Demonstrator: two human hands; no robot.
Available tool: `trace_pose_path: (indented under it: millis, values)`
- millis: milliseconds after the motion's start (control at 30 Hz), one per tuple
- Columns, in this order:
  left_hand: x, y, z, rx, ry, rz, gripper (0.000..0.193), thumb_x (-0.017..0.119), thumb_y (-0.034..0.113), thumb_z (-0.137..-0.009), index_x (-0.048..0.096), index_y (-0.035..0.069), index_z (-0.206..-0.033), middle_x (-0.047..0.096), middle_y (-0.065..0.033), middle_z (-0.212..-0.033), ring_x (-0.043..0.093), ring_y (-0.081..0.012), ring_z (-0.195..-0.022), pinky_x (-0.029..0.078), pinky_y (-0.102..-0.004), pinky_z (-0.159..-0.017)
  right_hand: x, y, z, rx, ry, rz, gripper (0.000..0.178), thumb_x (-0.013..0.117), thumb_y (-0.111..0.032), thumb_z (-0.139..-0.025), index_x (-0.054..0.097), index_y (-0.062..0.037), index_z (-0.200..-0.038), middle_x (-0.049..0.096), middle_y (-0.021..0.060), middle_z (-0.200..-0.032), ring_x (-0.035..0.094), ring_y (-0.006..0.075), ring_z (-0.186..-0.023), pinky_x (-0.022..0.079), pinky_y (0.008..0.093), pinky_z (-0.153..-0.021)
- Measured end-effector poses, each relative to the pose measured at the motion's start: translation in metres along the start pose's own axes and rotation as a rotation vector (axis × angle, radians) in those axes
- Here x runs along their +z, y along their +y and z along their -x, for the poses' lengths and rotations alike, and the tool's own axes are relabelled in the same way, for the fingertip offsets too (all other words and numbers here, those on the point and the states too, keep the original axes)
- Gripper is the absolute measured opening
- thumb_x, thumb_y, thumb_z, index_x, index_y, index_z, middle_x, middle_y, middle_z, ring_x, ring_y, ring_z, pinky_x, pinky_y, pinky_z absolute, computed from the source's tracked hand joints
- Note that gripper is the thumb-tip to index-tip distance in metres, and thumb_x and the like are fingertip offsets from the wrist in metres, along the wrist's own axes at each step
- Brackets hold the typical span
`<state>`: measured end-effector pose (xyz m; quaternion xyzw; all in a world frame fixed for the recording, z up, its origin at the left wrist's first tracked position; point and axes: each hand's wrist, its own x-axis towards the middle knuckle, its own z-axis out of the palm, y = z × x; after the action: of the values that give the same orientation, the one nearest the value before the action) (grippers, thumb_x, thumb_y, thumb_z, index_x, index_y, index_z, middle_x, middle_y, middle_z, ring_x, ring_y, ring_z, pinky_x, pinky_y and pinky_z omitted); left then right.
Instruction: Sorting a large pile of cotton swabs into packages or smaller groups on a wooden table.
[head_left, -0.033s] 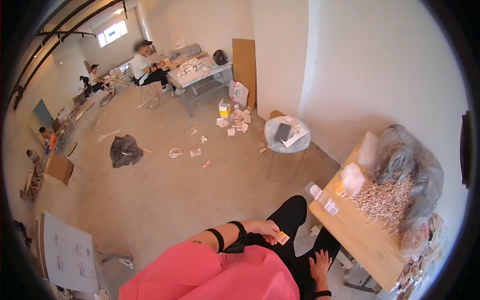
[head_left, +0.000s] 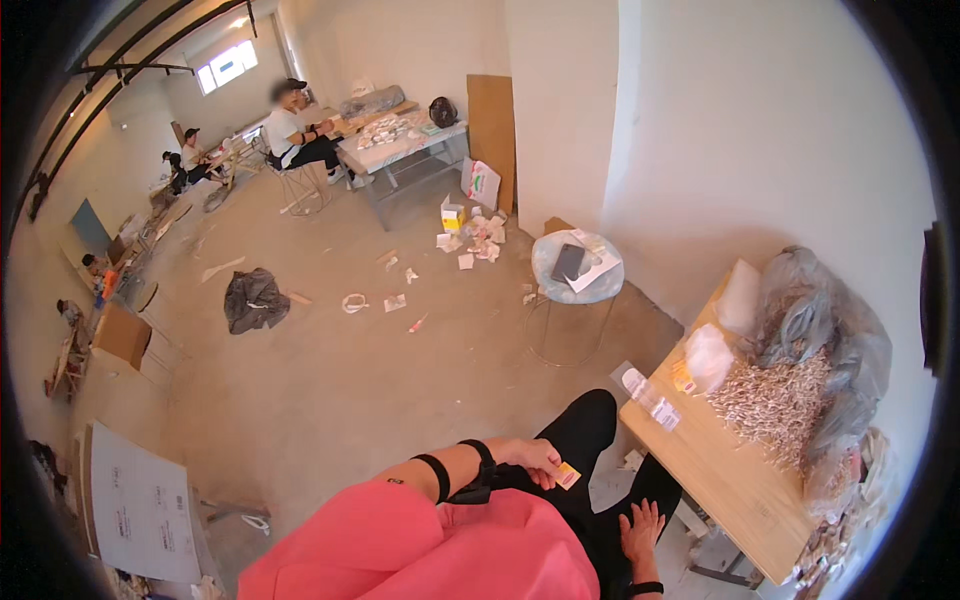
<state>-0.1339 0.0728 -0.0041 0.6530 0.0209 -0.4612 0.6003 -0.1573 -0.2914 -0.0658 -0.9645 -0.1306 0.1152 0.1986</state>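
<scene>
My left hand (head_left: 540, 461) is closed on a small yellow card-like piece (head_left: 568, 475) with a red mark, held by its edge above my left thigh. My right hand (head_left: 641, 530) lies flat on my right thigh, fingers spread, holding nothing. To the right of my knees stands a wooden table (head_left: 735, 500). On it is a heap of small, thin, pinkish-tan pieces (head_left: 772, 400), too small to name. A clear plastic sleeve (head_left: 650, 398) with a printed label sits at its left edge. Nearby lie a white plastic bag (head_left: 709, 357) and another small yellow piece (head_left: 683, 376).
A large grey plastic bag (head_left: 845, 350) slumps behind the heap, against the wall. Ahead, a round stool (head_left: 550, 285) carries a dark phone (head_left: 568, 262). A black bag (head_left: 255, 300) and paper scraps (head_left: 485, 238) litter the floor. Another person (head_left: 292, 130) sits at a far table (head_left: 365, 158).
</scene>
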Motion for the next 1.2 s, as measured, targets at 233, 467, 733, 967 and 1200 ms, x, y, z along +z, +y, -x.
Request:
trace_pose_path:
  millis: [233,467,733,967,1200]
  values:
    - [0.002,0.016,-0.005,-0.099,0.01,0.064,0.024,0.064,0.03,-0.093,0.062,0.007,-0.096,0.071,-0.0055,-0.092,0.07,-0.0121,-0.08,0.053,-0.0229,-0.065,0.011,0.006,-0.015,-0.043,-0.014,-0.063,0.043,0.06,-0.034,-0.089,0.062,-0.0059,-0.122,0.047,0.0154,-0.142,0.031,0.0353,-0.14,0.014,0.0572,-0.115]
    - [0.019,0.04,0.001,-0.19,-0.032,0.055,0.027,0.066,0.035,-0.091,0.063,0.009,-0.096,0.071,-0.0048,-0.092,0.07,-0.0129,-0.081,0.052,-0.0227,-0.065,0.006,0.008,-0.014,-0.028,0.065,-0.143,0.041,0.061,-0.032,-0.087,0.063,-0.0053,-0.119,0.049,0.0154,-0.14,0.03,0.0362,-0.139,0.014,0.0585,-0.115]
    - [0.019,0.031,0.023,-0.339,0.022,0.165,0.034,0.067,0.037,-0.091,0.063,0.008,-0.106,0.071,-0.0063,-0.098,0.071,-0.0133,-0.084,0.053,-0.0224,-0.066,0.011,0.017,-0.009,-0.143,0.055,-0.146,0.042,0.062,-0.031,-0.085,0.061,-0.0044,-0.118,0.047,0.017,-0.14,0.03,0.0386,-0.139,0.013,0.0611,-0.114]
    - [0.021,0.057,0.008,-0.059,0.137,0.022,0.033,0.06,0.035,-0.095,0.062,0.003,-0.104,0.07,-0.0074,-0.096,0.067,-0.0144,-0.085,0.053,-0.0263,-0.074,-0.002,0.019,-0.021,-0.116,0.071,-0.17,0.042,0.064,-0.026,-0.086,0.06,-0.003,-0.121,0.049,0.0186,-0.138,0.031,0.039,-0.137,0.014,0.0603,-0.113]
    - [0.029,0.104,-0.044,0.38,0.164,-0.386,0.033,0.06,0.032,-0.096,0.062,0.0,-0.09,0.069,-0.0055,-0.078,0.064,-0.0106,-0.073,0.049,-0.0272,-0.066,-0.055,-0.024,-0.039,0.04,-0.093,-1.156,0.042,0.062,-0.02,-0.095,0.054,0.0045,-0.128,0.064,0.0146,-0.115,0.063,0.0207,-0.105,0.052,0.0337,-0.089]
